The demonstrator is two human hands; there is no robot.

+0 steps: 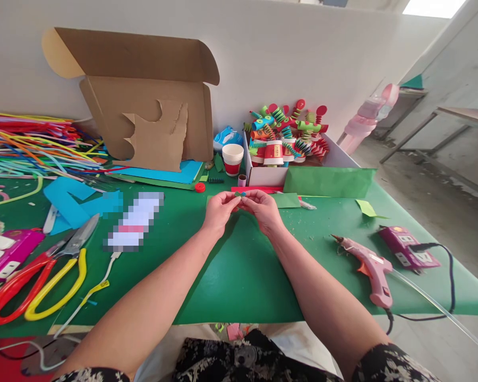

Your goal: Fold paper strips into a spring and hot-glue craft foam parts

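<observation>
The left hand (218, 211) and the right hand (264, 210) meet above the centre of the green counter (247, 276). The fingers of both hands pinch one small piece (239, 194) between them. To the left lie two items: red-handled scissors (11, 286) and yellow-handled scissors (58, 292). To the right lies one glue gun (372, 270). Behind the hands stands one cup stack (232, 159).

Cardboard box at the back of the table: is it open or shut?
Open. The cardboard box has its top flap lifted wide, so its bare inside shows, with a torn panel hanging in front.
</observation>
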